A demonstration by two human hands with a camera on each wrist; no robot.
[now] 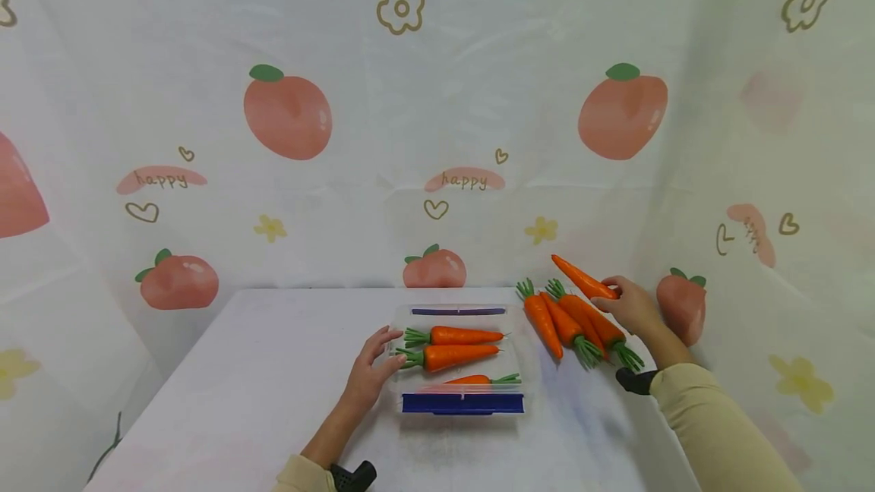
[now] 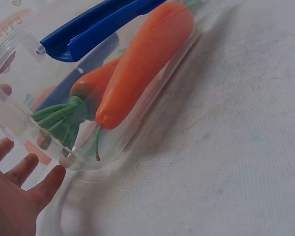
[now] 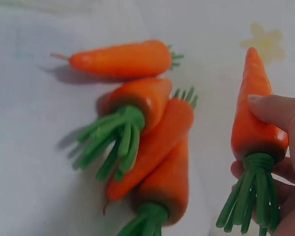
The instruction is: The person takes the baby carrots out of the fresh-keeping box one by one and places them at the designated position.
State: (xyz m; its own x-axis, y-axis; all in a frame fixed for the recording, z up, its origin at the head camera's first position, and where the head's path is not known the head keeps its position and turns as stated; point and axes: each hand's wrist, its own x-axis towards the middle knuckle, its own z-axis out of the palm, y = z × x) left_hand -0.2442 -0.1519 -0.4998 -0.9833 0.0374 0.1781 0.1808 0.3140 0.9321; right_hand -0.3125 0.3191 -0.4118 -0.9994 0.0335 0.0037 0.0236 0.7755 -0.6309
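Note:
A clear plastic box [image 1: 516, 351] with blue clasps [image 1: 462, 404] holds three carrots with green tops in the head view, among them a middle carrot [image 1: 461, 357]. Against the box's left side rests my left hand [image 1: 369, 367]; its fingers [image 2: 49, 187] lie spread along the outer wall in the left wrist view. My right hand [image 1: 636, 308] grips another carrot [image 1: 581, 276] near its thick end, raised above the pile. The right wrist view shows the thumb across this carrot [image 3: 253, 123], tip up and green top hanging down.
Several loose carrots [image 1: 543, 325] lie in an overlapping pile on the white table [image 1: 273, 386], right of the box. Behind the table hangs a pale patterned curtain [image 1: 369, 112]. A dark cable [image 1: 109, 446] shows at the lower left.

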